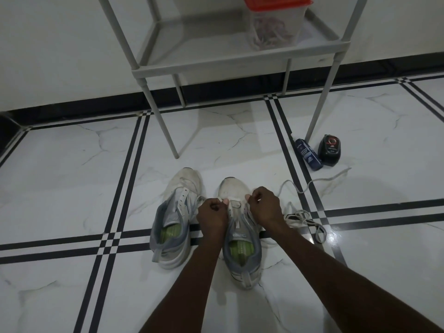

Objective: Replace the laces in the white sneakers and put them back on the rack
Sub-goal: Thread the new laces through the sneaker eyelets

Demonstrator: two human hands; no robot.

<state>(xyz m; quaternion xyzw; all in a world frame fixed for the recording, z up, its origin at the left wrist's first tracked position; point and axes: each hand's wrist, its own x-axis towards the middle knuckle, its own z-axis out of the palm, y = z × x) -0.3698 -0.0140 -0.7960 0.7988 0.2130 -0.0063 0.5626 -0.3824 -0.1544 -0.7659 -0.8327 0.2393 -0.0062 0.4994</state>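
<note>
Two white sneakers with grey collars and green insoles stand side by side on the tiled floor. The left sneaker (175, 212) has no lace in its eyelets. Over the right sneaker (240, 239), my left hand (212, 216) and my right hand (263, 207) each pinch an end of a white lace (232, 200) that crosses the lowest eyelets near the toe. A loose white lace (305, 219) lies in a heap on the floor right of that shoe, and another strand (312, 182) trails toward the back right.
A grey metal rack (230, 61) stands against the wall ahead; its low shelf carries a clear box with a red lid (276, 22) holding laces. A blue bottle (308, 153) and a black container (329, 150) lie by the rack's right front leg.
</note>
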